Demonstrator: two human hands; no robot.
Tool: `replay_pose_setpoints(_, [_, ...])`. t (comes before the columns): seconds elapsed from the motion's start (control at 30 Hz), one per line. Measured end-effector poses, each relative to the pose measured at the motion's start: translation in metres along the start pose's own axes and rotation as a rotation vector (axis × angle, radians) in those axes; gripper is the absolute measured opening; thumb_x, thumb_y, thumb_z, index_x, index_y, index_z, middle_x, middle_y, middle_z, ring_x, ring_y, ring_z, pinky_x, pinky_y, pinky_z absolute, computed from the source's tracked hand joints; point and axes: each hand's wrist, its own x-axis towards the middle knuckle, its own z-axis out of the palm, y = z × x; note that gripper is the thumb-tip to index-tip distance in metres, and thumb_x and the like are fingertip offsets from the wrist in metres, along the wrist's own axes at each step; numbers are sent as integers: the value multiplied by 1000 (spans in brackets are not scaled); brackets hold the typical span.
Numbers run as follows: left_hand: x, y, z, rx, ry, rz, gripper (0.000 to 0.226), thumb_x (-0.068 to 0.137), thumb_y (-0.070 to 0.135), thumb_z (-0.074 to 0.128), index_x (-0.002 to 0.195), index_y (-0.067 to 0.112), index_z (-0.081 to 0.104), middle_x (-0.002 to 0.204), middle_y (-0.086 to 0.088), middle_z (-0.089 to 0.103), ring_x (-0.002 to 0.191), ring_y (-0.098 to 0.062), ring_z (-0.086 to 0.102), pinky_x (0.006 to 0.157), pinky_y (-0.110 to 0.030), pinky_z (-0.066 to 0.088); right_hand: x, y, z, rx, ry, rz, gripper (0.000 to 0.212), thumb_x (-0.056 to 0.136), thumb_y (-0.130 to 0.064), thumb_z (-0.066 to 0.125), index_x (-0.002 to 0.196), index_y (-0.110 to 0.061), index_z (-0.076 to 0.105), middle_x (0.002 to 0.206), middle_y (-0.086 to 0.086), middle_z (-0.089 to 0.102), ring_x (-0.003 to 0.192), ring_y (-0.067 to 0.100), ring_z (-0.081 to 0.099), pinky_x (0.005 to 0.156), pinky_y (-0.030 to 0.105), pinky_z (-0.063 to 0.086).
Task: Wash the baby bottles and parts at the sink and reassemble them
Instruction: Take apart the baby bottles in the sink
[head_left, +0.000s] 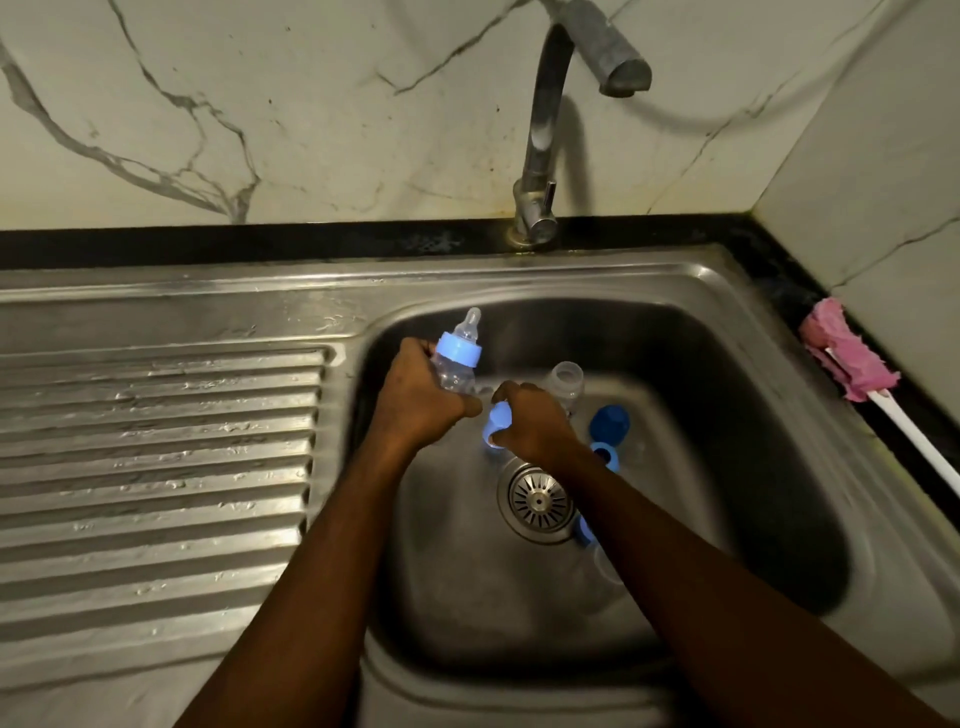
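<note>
My left hand (415, 395) grips a clear baby bottle (457, 364) with a light blue collar and a clear teat, tilted over the left side of the steel sink basin (727, 364). Just to its right, my right hand (535, 421) is closed on a light blue cap (497, 425). Behind that hand an open clear bottle (566, 382) stands in the basin. A dark blue cap (609, 422) and a light blue collar ring (607, 455) lie to the right of it. Another clear bottle with a blue part (587, 535) lies partly hidden under my right forearm.
The tap (540, 156) rises behind the basin, its spout (618, 67) overhead with no water running. A ribbed wet draining board (156, 457) fills the left. A pink-headed bottle brush (852, 358) with a white handle lies on the dark counter edge at right. The drain strainer (537, 500) sits mid-basin.
</note>
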Motion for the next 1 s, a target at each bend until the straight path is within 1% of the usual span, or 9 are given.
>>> replay_pose_setpoints(0.17, [-3, 0, 1, 136, -3, 33, 63, 58, 17, 89, 105, 16, 47, 102, -2, 58, 84, -20, 59, 70, -31, 49, -2, 11, -18, 118, -10, 9, 53, 80, -27, 78, 124, -5, 57, 119, 12, 63, 109, 27, 59, 86, 31, 43])
replay_pose_setpoints(0.23, [-5, 3, 0, 163, 1, 41, 62, 58, 20, 88, 103, 19, 46, 101, 0, 59, 87, -23, 59, 75, -34, 50, -9, 11, -38, 292, 94, 47, 31, 96, -30, 59, 112, -5, 64, 108, 14, 67, 97, 27, 63, 80, 31, 45])
replay_pose_setpoints(0.37, [-10, 12, 8, 188, -70, 97, 68, 56, 22, 90, 103, 21, 41, 96, 2, 56, 84, -21, 61, 75, -40, 54, -27, -17, -72, 865, -7, 206, 58, 100, -56, 30, 101, -10, 65, 82, 10, 68, 64, 18, 61, 57, 26, 46])
replay_pose_setpoints(0.5, [-15, 18, 21, 174, -116, 195, 71, 60, 14, 91, 106, 18, 36, 101, -4, 54, 90, -21, 62, 79, -39, 56, -36, -33, -68, 654, 127, 59, 42, 94, -48, 56, 74, -12, 61, 65, 2, 59, 59, 8, 55, 60, 20, 42])
replay_pose_setpoints(0.63, [-15, 17, 22, 141, -68, 213, 72, 60, 21, 91, 108, 22, 38, 104, -1, 52, 89, -14, 57, 76, -30, 52, -35, -23, -67, 743, 323, 55, 37, 89, -45, 65, 84, -8, 70, 78, 6, 70, 74, 13, 67, 74, 28, 53])
replay_pose_setpoints(0.73, [-17, 20, 24, 330, -57, 177, 64, 64, 29, 90, 110, 24, 45, 109, 1, 53, 94, -14, 55, 81, -30, 50, -25, -23, -63, 727, 290, 168, 55, 81, -65, 60, 79, -10, 64, 85, 15, 69, 84, 26, 67, 87, 44, 54])
replay_pose_setpoints(0.8, [-20, 22, 27, 328, -53, 165, 61, 65, 26, 89, 108, 24, 47, 109, 2, 54, 95, -15, 56, 83, -32, 51, -25, -23, -58, 755, 291, 136, 55, 77, -68, 63, 72, -14, 61, 74, 9, 66, 76, 24, 66, 83, 44, 55])
replay_pose_setpoints(0.9, [-20, 22, 24, 263, -77, 190, 56, 61, 26, 91, 98, 26, 49, 99, 4, 59, 87, -14, 58, 77, -29, 51, -32, -20, -62, 868, 326, 53, 33, 87, -41, 69, 69, -16, 57, 63, -2, 58, 64, 12, 61, 67, 32, 51])
replay_pose_setpoints(1.0, [-19, 27, 11, 179, -209, 162, 48, 62, 19, 89, 95, 26, 55, 87, 9, 62, 78, -9, 61, 65, -22, 47, -34, -22, -66, 853, 329, -60, 31, 90, -30, 67, 69, -13, 52, 60, -2, 52, 57, 7, 54, 62, 25, 47])
